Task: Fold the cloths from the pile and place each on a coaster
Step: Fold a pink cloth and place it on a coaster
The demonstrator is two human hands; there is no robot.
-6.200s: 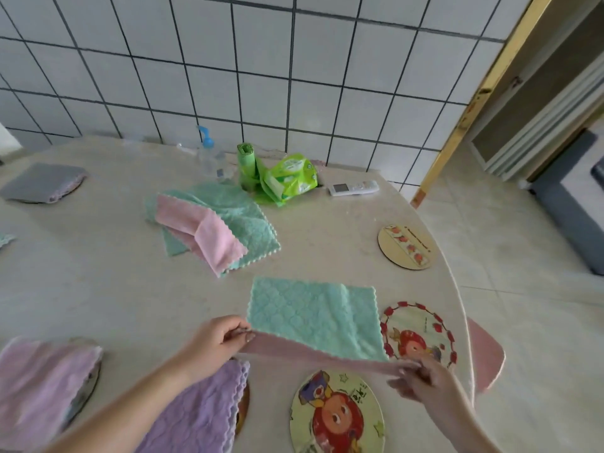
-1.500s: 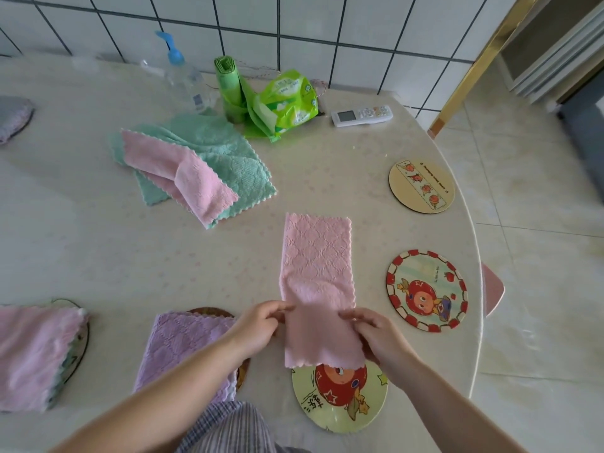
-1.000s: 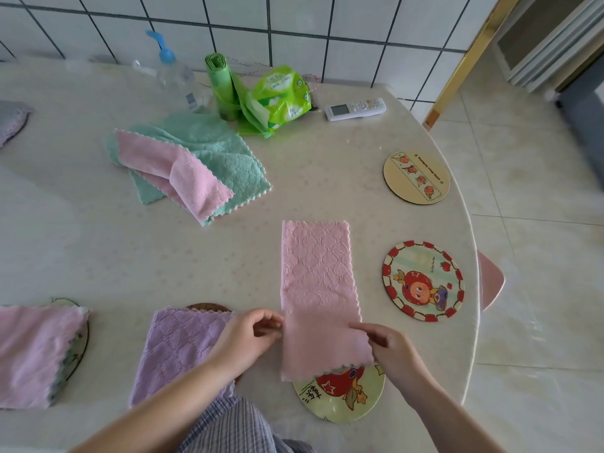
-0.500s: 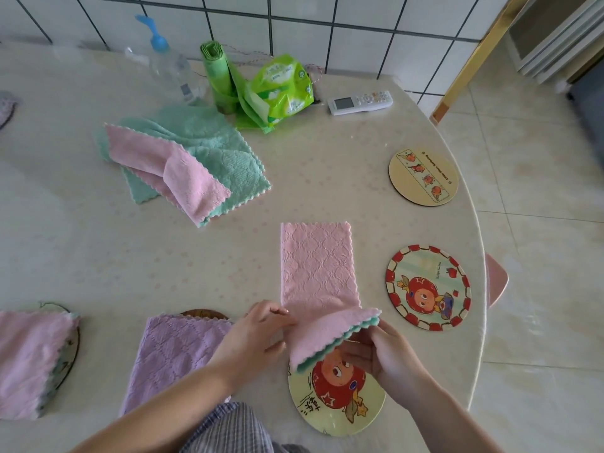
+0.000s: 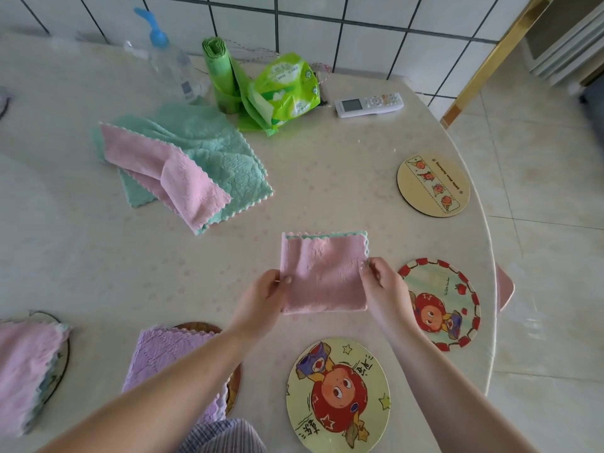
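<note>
A pale rounded table [image 5: 327, 178] is shown, on which are laid cloth pile [image 5: 183, 165], folded pink cloth [image 5: 323, 273], three bare coasters [image 5: 433, 186], remote [image 5: 369, 104], green packets [image 5: 281, 89] and, seemingly, a clear pump bottle [image 5: 173, 67].

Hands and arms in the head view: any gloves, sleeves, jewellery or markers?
Both the left hand and the right hand are bare: no gloves, and no rings, watch or markers that I can make out. Both forearms are uncovered up to the frame edge, no sleeves in view. Striped grey-blue fabric shows at the bottom edge.
</note>
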